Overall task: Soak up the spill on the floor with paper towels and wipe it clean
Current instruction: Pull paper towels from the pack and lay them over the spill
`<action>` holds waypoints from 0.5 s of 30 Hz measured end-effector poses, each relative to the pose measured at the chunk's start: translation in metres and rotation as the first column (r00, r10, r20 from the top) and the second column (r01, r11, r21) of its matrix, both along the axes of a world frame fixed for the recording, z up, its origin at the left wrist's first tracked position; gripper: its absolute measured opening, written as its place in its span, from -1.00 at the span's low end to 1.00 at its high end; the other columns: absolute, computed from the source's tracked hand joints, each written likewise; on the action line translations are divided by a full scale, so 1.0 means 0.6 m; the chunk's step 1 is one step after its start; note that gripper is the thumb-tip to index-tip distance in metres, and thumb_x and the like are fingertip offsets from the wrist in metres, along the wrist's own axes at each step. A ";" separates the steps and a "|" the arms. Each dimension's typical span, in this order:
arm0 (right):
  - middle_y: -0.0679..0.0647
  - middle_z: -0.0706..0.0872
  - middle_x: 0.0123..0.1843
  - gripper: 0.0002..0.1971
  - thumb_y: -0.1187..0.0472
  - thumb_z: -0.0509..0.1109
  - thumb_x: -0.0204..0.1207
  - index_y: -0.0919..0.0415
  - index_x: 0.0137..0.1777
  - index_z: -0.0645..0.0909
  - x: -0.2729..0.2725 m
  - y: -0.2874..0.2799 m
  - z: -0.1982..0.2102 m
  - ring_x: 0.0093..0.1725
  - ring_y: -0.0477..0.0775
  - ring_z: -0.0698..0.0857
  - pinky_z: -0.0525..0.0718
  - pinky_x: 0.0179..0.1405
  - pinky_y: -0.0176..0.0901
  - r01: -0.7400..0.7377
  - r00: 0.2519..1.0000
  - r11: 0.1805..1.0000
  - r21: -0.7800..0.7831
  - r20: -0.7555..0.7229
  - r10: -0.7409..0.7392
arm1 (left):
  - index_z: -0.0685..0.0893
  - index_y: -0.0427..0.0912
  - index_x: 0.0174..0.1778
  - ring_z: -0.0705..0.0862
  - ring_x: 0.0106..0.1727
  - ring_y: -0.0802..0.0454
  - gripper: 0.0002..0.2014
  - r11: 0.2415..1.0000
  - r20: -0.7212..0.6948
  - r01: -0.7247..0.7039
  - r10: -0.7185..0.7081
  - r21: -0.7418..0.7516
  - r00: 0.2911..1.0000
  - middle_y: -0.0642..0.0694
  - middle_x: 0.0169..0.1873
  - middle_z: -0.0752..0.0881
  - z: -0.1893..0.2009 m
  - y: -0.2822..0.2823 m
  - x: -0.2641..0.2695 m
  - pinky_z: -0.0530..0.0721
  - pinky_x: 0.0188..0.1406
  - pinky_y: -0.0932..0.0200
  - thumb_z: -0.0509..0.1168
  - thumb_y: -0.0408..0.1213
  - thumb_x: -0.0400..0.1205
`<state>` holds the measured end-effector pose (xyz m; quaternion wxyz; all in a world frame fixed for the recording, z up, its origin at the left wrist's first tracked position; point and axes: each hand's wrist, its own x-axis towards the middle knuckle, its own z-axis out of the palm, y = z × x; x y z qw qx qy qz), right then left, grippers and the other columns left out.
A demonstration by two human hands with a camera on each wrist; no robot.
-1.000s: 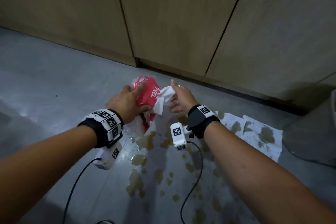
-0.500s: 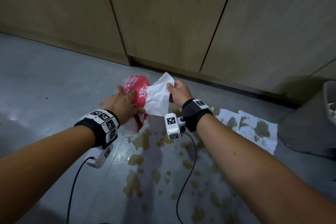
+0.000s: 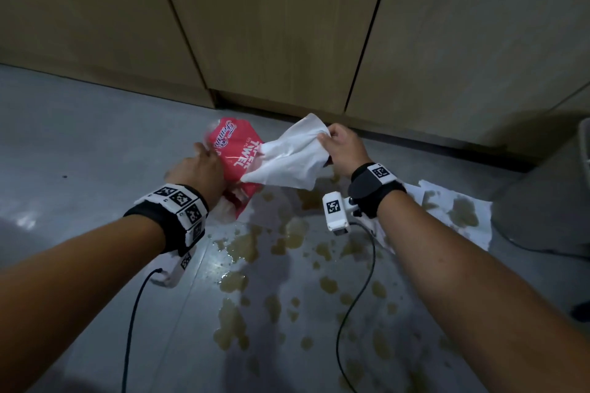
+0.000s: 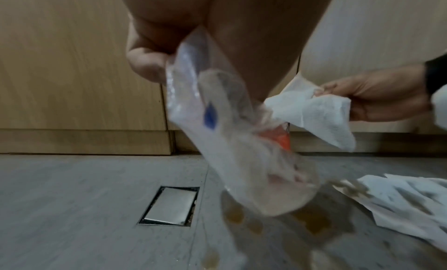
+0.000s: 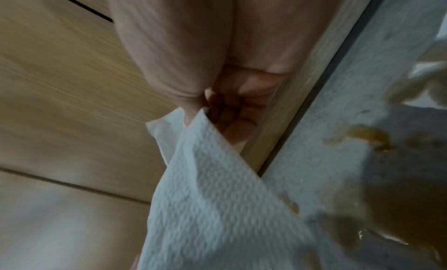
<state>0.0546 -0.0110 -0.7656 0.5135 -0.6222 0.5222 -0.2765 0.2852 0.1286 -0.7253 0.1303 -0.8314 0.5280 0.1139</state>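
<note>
My left hand (image 3: pixel 198 169) grips a red and clear paper towel pack (image 3: pixel 236 150) above the grey floor; the left wrist view shows its clear plastic (image 4: pixel 217 121) hanging from my thumb and fingers. My right hand (image 3: pixel 340 147) pinches a white paper towel (image 3: pixel 287 159) whose far end still sits in the pack's opening. The right wrist view shows the same towel (image 5: pixel 205 188) between thumb and curled fingers. A brown spill (image 3: pixel 287 265) spreads in puddles and drops over the floor below both hands. A stained towel (image 3: pixel 459 217) lies flat on the spill's right side.
Wooden cabinet doors (image 3: pixel 287 25) with a plinth run along the back. A grey bin (image 3: pixel 542 201) stands at the right edge. A metal floor hatch (image 4: pixel 169 205) sits left of the spill. Camera cables (image 3: pixel 357 281) hang from both wrists.
My right hand has drawn the white towel further out of the pack, up and to the right. The left hand keeps hold of the pack.
</note>
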 end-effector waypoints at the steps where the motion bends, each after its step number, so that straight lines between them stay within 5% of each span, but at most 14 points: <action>1: 0.17 0.70 -0.18 -0.88 0.20 0.32 0.67 0.21 -0.09 0.54 0.003 0.007 -0.003 -0.25 0.11 0.69 0.73 -0.32 0.02 0.011 0.998 1.000 -0.008 0.065 -0.011 | 0.07 -0.43 0.66 0.70 0.14 -0.46 -0.31 1.000 0.026 -0.008 0.008 0.013 1.000 -0.31 0.29 0.43 -0.002 -0.002 0.004 0.72 0.00 -0.38 0.18 -0.09 0.77; 6: 0.25 0.72 -0.12 -0.88 0.23 0.30 0.69 0.22 -0.09 0.51 0.020 0.024 -0.020 -0.21 0.14 0.70 0.69 -0.32 0.04 0.060 0.977 0.998 0.018 0.203 -0.062 | 0.12 -0.37 0.66 0.69 0.15 -0.47 -0.42 0.998 0.054 -0.050 0.049 0.033 0.997 -0.37 0.25 0.46 0.004 -0.013 0.022 0.70 0.03 -0.35 0.13 -0.20 0.77; 8: 0.19 0.72 -0.11 -0.86 0.23 0.29 0.70 0.13 -0.12 0.51 0.024 0.022 -0.028 -0.19 0.09 0.71 0.70 -0.25 -0.01 0.065 0.985 0.998 0.014 0.157 -0.067 | -0.11 -0.04 0.75 0.70 0.10 -0.44 -0.29 0.998 0.031 0.028 -0.030 0.059 0.999 -0.36 0.24 0.44 0.008 -0.006 0.028 0.67 -0.07 -0.27 0.15 -0.09 0.77; 10: 0.08 0.69 -0.18 -0.84 0.23 0.29 0.69 0.11 -0.15 0.50 0.023 0.012 -0.035 -0.25 -0.02 0.65 0.65 -0.29 -0.25 0.096 0.989 0.995 -0.019 0.118 -0.093 | -0.17 0.23 0.73 0.69 0.09 -0.42 -0.28 0.982 0.012 0.130 -0.133 0.134 0.991 -0.35 0.27 0.42 0.009 0.003 0.035 0.63 -0.14 -0.19 0.13 0.04 0.76; 12: 0.04 0.64 -0.20 -0.87 0.22 0.30 0.69 0.18 -0.11 0.51 0.019 -0.001 -0.039 -0.30 -0.11 0.57 0.51 -0.40 -0.51 0.105 0.993 0.992 -0.070 0.056 -0.101 | -0.06 0.23 0.73 0.69 0.12 -0.42 -0.37 0.976 0.010 0.144 -0.147 0.162 0.989 -0.34 0.24 0.42 0.006 0.005 0.042 0.63 -0.10 -0.18 0.07 0.04 0.78; 15: 0.03 0.62 -0.19 -0.89 0.20 0.30 0.69 0.22 -0.06 0.52 0.007 -0.020 -0.051 -0.31 -0.12 0.53 0.43 -0.50 -0.54 0.076 0.995 0.991 -0.112 -0.049 -0.082 | 0.06 0.07 0.74 0.69 0.14 -0.45 -0.42 0.986 0.022 0.083 -0.087 0.142 0.996 -0.35 0.20 0.47 0.000 0.003 0.052 0.65 0.01 -0.21 0.06 -0.04 0.79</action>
